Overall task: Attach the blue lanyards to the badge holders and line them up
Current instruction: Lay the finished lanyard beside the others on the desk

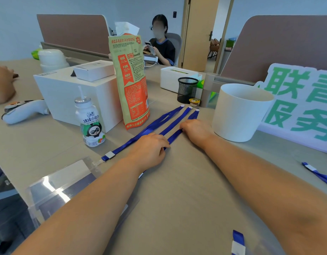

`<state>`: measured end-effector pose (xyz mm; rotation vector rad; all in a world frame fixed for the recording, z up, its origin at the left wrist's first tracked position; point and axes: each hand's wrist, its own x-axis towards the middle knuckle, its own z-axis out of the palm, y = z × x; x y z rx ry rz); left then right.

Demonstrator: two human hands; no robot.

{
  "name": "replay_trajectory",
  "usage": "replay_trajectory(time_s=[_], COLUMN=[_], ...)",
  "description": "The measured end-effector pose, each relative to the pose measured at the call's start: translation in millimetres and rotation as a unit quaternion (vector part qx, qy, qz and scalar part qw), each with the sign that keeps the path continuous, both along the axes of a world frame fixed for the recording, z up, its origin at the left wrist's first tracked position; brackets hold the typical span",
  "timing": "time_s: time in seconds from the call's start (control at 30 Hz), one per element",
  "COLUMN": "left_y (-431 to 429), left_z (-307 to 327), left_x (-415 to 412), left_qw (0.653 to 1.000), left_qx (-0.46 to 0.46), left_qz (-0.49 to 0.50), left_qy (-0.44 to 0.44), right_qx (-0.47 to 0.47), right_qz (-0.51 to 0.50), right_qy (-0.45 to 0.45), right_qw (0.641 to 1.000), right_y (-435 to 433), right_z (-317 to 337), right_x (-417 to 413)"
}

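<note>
Grey office desk: smoothing three blue lanyards lying side by side, far tips nearly level. Pressing left hand palm-down, fingers relaxed, over straps; bending right hand onto rightmost strap, pinching or pressing unclear. Judging long sliding strokes best, keeping near clips level by clear badge holder. Seeing only bare wall inside white tub; not seeing into mesh cup.

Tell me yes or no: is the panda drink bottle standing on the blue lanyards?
No, the panda drink bottle stands on the table to the left of the three blue lanyards, clear of them.
</note>
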<state>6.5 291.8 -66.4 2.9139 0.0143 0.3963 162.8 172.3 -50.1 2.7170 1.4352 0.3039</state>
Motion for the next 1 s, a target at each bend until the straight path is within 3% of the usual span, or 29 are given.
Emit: replay_trajectory(time_s=[0.13,0.4,0.73,1.0], left_y=[-2.0,-1.5,-2.1,-0.6], left_z=[2.3,2.9,4.9,4.5], left_x=[-1.9,-3.0,-3.5,-3.4], left_qw=[1.0,0.999,0.998,0.998], left_qx=[-0.012,-0.036,-0.055,-0.054], left_qz=[0.005,0.015,0.02,0.021], left_qy=[-0.005,-0.014,0.003,0.009], right_qx=[0.004,0.099,0.04,0.051], right_qz=[-0.038,-0.139,-0.179,-0.213], right_qy=[0.019,0.134,0.165,0.161], right_qw=[0.999,0.976,0.969,0.962], right_y=[3.7,13.8,24.1,33.5], right_z=[-4.1,-11.5,-13.9,-16.4], right_x=[3.0,11.0,37.4,44.8])
